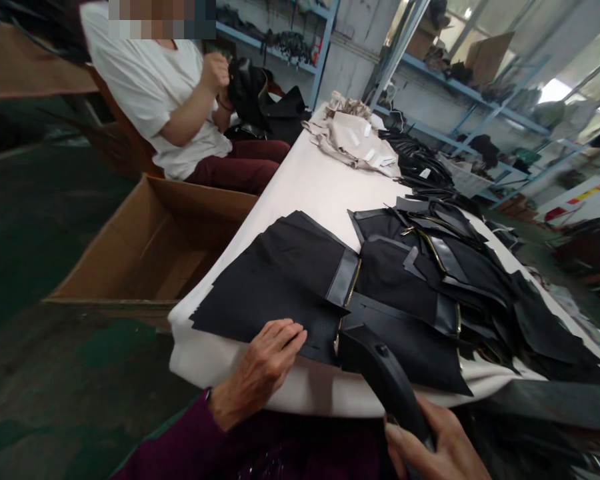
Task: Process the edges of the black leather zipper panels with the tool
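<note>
Left hand (260,370) lies flat, fingers spread, on the near edge of the black fabric panel (275,280), which sits at the front-left of the worktop (310,187) and slightly overhangs its rounded edge. Nothing is gripped there, just palm-down pressure.

Right hand (437,447) has its grip closed round the handle of a black tool (380,373), nose pointing up toward the seam where the panel meets the grey strap (344,277). It could be an iron or a glue/heat gun; the view cuts it off low, so I can't say which.

To do this step well, as I read it:
- Keep the left palm flat and pull slightly outward so the panel lies taut with no wrinkle near the strap.
- Keep the fingers well clear of the tool nose, since they sit just beside its path.
- Bring the tool in square to the seam, not tilted, or it will drag the top layer.
- Watch the overhanging edge: weight on it could slide the panel off.

The pile of black pieces (455,280) to the right overlaps the panel's far side, so lift rather than shove.

A person in a white top (145,87) works on a black bag (250,87) beyond the cardboard box (150,247), well apart.
</note>
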`<state>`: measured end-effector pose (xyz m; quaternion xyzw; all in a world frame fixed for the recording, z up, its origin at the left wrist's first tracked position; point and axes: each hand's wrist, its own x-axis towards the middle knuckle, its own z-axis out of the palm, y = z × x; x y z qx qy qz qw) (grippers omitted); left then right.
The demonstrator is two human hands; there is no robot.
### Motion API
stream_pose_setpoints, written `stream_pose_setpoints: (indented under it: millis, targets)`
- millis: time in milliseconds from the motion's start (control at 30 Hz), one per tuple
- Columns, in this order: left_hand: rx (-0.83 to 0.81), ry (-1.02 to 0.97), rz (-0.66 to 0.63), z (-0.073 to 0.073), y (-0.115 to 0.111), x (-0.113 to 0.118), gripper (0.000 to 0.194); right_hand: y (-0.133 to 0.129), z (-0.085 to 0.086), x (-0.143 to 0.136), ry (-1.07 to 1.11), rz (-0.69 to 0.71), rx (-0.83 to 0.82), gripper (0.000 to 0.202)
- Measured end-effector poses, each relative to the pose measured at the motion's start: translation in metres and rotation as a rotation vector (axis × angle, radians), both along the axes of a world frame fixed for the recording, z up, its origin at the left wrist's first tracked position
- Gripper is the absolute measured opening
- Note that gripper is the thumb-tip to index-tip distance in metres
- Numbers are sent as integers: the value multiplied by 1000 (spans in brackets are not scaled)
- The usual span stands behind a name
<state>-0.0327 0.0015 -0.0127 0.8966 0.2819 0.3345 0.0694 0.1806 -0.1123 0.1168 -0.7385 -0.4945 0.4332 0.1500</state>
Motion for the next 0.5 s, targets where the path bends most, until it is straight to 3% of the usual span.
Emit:
stream_pose_setpoints:
  millis: [200,500]
  targets:
    - [-51,-61,-10,-6,7,3,34,25,-17,8,41,-47,42,23]
    - [-180,58,-57,7,9,-3,34,6,2,37,-48,-181,85,28]
